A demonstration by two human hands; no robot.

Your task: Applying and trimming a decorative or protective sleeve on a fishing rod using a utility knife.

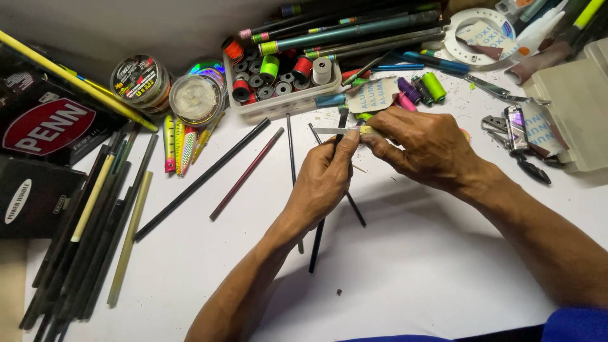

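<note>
My left hand (323,180) grips a thin black rod (315,244) that runs from near the table's front up through my fingers. My right hand (427,149) holds a small knife with a yellowish handle; its silver blade (329,130) points left and lies across the rod's upper end, just above my left thumb. Both hands meet over the middle of the white table (411,266).
Loose thin rods (202,177) lie left of my hands, and a bundle of rod blanks (88,234) at the left edge. A clear tray of thread spools (278,82), line spools (140,79), fishing lures (180,149), pliers (522,136) and a beige box (579,107) ring the back.
</note>
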